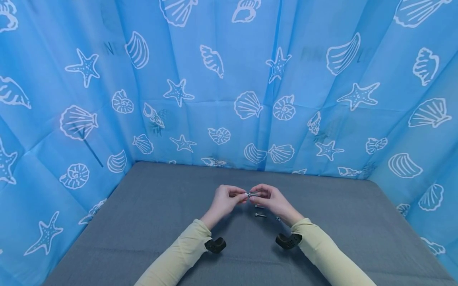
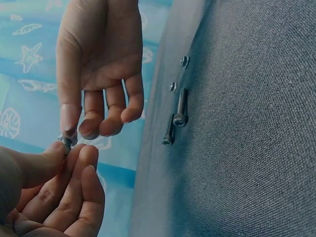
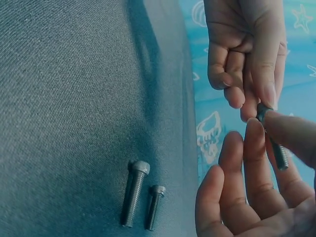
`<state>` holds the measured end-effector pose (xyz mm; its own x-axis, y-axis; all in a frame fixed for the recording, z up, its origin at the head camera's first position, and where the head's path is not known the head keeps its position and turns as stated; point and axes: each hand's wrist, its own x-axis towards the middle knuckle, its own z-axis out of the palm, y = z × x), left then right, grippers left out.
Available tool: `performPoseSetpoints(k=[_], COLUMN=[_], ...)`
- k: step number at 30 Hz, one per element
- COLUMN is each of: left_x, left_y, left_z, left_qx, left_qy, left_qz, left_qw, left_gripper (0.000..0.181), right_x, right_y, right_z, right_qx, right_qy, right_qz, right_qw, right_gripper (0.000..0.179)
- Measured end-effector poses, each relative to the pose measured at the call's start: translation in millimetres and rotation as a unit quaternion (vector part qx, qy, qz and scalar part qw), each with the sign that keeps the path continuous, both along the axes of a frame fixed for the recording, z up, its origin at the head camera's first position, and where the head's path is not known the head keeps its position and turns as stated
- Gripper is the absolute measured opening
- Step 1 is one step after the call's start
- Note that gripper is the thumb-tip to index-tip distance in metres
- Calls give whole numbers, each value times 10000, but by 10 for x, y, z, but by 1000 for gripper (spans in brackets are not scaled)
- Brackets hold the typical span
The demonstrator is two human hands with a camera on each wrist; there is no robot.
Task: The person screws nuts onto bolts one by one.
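Both hands meet above the grey table, working on one socket head bolt (image 3: 279, 154). My left hand (image 1: 224, 200) pinches the bolt at its head end, between thumb and fingertips. The right hand (image 1: 271, 198) pinches it just below the head, thumb (image 3: 291, 132) against the fingers, and the threaded end sticks out past them. Fingertips cover part of the bolt, so I cannot tell whether a nut sits on it. On the table below lie a larger bolt (image 3: 134, 195) and a smaller bolt (image 3: 155, 207), side by side.
Two small nuts, one (image 2: 184, 61) and another (image 2: 173, 86), lie near the loose bolts. The grey cloth-covered table (image 1: 171, 222) extends around the hands. A blue curtain (image 1: 229, 79) with shell and starfish prints hangs behind and at both sides.
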<state>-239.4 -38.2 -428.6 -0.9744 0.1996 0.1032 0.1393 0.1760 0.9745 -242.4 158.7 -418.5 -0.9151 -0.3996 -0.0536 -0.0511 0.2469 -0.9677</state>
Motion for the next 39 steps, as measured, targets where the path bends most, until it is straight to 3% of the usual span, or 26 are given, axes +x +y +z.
performPoseSetpoints(k=[5, 13, 16, 20, 23, 31, 39], left_x=[0, 2, 4, 2, 4, 12, 26], left_y=[0, 7, 10, 13, 15, 18, 29], left_z=[1, -2, -6, -6, -1, 0, 15], left_qx=[-32, -49, -108, -81, -65, -83, -20], left_qy=[-31, 25, 55, 6, -19, 52, 20], left_qz=[0, 14, 19, 33, 20, 13, -11], left_qw=[10000, 10000, 9999, 10000, 10000, 10000, 10000], left_gripper=[13, 12, 12, 12, 12, 16, 16], right_x=[2, -11, 42, 45, -8, -12, -7], right_y=[-7, -3, -23, -27, 2, -15, -14], right_z=[-12, -26, 68, 74, -21, -13, -15], right_qx=[173, 12, 146, 121, -5, 280, 122], right_qy=[-32, 155, 33, -81, 80, -72, 113], right_qz=[-43, 11, -37, -101, -9, -201, -9], right_qw=[9998, 9999, 9999, 9998, 10000, 9994, 9999], right_gripper=[36, 32, 29, 30, 32, 35, 31])
